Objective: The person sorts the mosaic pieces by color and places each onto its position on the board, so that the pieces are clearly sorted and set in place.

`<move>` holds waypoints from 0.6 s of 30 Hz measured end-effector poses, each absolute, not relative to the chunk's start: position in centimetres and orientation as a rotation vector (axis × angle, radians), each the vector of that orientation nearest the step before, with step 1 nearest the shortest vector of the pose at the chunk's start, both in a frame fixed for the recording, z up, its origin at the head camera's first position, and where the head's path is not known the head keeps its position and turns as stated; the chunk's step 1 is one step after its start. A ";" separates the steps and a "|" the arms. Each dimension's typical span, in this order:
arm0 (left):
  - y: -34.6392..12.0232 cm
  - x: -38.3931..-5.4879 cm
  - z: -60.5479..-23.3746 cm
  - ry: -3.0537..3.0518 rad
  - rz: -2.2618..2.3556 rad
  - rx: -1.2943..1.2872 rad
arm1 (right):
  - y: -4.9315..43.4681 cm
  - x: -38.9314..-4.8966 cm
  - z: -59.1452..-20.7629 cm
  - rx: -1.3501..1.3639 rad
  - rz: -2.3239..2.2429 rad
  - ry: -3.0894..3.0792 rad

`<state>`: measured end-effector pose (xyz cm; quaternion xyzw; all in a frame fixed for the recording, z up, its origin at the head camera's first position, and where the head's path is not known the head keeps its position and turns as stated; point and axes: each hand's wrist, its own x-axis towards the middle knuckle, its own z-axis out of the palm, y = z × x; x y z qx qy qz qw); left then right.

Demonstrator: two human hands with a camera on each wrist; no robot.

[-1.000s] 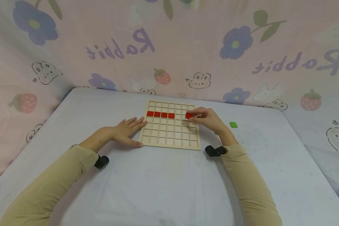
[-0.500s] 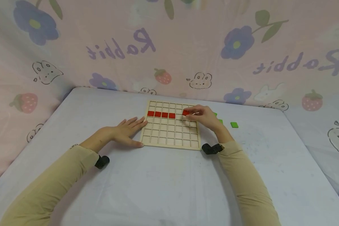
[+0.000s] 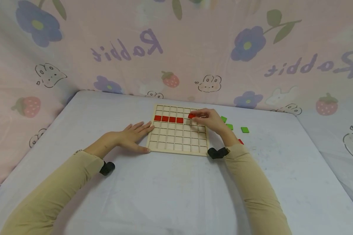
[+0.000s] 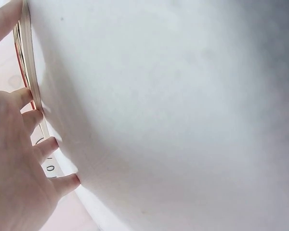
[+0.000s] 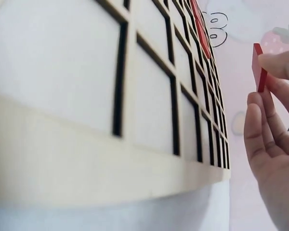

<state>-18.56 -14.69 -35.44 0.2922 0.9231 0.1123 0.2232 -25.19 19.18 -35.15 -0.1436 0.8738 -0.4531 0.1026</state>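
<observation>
A wooden grid board point(image 3: 177, 152) lies flat on the table, with several red tiles point(image 3: 172, 119) set side by side in one of its upper rows. My right hand point(image 3: 210, 120) pinches another red tile point(image 5: 258, 70) between thumb and fingers, held up over the board just right of that row. In the right wrist view the tile stands on edge, apart from the grid. My left hand point(image 3: 132, 137) lies with spread, straight fingers at the board's left edge, its fingertips point(image 4: 26, 96) against the frame.
Several green tiles point(image 3: 245, 130) lie on the table point(image 3: 164, 192) right of the board. One red tile point(image 3: 241, 141) shows partly behind the right wrist. A printed cloth point(image 3: 129, 75) rises behind the table's far edge.
My right hand has shifted left with the red tile, from the board's right edge toward the row of red tiles. Green tiles beside the hand have come into view. The left hand stays still.
</observation>
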 end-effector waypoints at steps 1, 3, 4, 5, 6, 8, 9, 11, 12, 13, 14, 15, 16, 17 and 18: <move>-14.7 -18.6 -35.4 2.549 0.311 0.807 | 19.1 -25.3 -35.2 -0.420 -1.338 2.578; -14.7 -18.6 -35.5 2.550 0.310 0.808 | 19.0 -25.5 -35.3 -0.424 -1.340 2.578; -14.7 -18.6 -35.5 2.549 0.310 0.809 | 19.0 -25.5 -35.3 -0.431 -1.341 2.576; -14.7 -18.6 -35.5 2.548 0.310 0.811 | 18.7 -25.3 -35.0 -0.428 -1.340 2.568; -14.7 -18.6 -35.5 2.547 0.310 0.812 | 18.6 -25.4 -35.0 -0.431 -1.338 2.564; -14.6 -18.7 -35.5 2.543 0.311 0.811 | 18.5 -25.5 -35.0 -0.426 -1.339 2.559; -14.6 -18.7 -35.5 2.542 0.311 0.811 | 18.4 -25.5 -35.0 -0.427 -1.328 2.559; -14.6 -18.6 -35.4 2.540 0.308 0.811 | 18.2 -25.5 -34.9 -0.414 -1.312 2.564; -14.6 -18.6 -35.4 2.540 0.309 0.809 | 18.3 -25.8 -35.3 -0.415 -1.305 2.573; -14.6 -18.6 -35.4 2.539 0.310 0.808 | 18.3 -25.8 -35.3 -0.415 -1.291 2.580; -14.7 -18.6 -35.4 2.539 0.309 0.810 | 18.2 -25.8 -35.3 -0.412 -1.282 2.581; -14.7 -18.6 -35.4 2.539 0.308 0.810 | 18.2 -25.8 -35.3 -0.410 -1.276 2.581; -14.7 -18.6 -35.4 2.539 0.306 0.808 | 18.2 -25.8 -35.3 -0.406 -1.280 2.575; -14.7 -18.6 -35.4 2.539 0.305 0.807 | 18.2 -25.9 -35.3 -0.405 -1.281 2.572; -14.7 -18.6 -35.4 2.539 0.305 0.805 | 18.1 -25.9 -35.3 -0.406 -1.281 2.567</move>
